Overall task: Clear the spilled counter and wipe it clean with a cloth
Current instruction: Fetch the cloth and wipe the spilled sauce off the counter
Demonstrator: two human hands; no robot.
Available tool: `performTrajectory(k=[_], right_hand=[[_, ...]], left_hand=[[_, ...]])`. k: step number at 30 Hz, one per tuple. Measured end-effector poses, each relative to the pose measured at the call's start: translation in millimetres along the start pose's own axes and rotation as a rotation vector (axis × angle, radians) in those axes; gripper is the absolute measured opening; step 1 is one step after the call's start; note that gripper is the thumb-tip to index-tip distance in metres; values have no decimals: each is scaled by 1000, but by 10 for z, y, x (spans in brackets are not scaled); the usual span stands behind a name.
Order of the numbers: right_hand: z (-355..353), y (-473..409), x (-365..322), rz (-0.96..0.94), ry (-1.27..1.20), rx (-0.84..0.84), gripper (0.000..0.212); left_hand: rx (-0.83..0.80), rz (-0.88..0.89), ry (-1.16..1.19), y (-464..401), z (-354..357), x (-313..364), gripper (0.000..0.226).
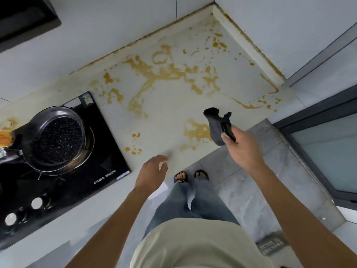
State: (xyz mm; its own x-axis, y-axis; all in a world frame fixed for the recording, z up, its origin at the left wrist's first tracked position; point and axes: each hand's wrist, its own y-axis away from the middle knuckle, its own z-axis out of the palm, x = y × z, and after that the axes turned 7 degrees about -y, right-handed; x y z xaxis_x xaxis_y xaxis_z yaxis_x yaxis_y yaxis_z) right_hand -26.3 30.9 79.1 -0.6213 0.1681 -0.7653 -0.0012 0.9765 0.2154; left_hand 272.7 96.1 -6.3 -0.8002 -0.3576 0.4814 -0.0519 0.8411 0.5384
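Head view, right hand [241, 147] gripping dark cloth [217, 122] above stained counter [173, 105], left hand [152, 171] loose

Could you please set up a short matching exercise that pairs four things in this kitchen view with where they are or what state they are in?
Things:
1. cloth
2. pan
3. spill
4. left hand

Places or states:
A. on the hob, at the left
B. spread in orange streaks over the counter
C. held up in the right hand
D. empty, fingers loose, at the counter's front edge

Pairs: 1-C, 2-A, 3-B, 4-D. The right hand grips the cloth above the counter.
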Motion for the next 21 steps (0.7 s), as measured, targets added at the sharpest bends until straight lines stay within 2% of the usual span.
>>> performTrajectory(k=[2, 3, 5, 8, 11, 13, 16, 19, 21], right_hand=[[126, -283, -69, -103, 88, -40, 31], [229, -402, -81, -153, 134, -66, 34], [458, -570, -69, -227, 251, -156, 59], [756, -613, 98, -357, 368, -319, 73], [931, -544, 356, -487, 490, -489, 74], [980, -445, 505, -502, 577, -559, 69], [990, -331, 596, -518, 648, -548, 67], [1079, -346, 579, -561, 560, -461, 56], [1174, -451, 573, -561, 544, -455, 56]], left_hand=[[27, 36, -85, -117, 13, 80, 35], [45, 47, -130, -154, 37, 105, 39], [95, 48, -193, -185, 114, 137, 46], [132, -2, -222, -141, 313, 150, 55], [150, -34, -265, -73, 542, 149, 61], [180, -43, -278, -50, 634, 146, 63], [232, -52, -270, -55, 689, 151, 65], [225, -74, -257, -57, 736, 153, 68], [224, -82, -260, -63, 764, 135, 70]])
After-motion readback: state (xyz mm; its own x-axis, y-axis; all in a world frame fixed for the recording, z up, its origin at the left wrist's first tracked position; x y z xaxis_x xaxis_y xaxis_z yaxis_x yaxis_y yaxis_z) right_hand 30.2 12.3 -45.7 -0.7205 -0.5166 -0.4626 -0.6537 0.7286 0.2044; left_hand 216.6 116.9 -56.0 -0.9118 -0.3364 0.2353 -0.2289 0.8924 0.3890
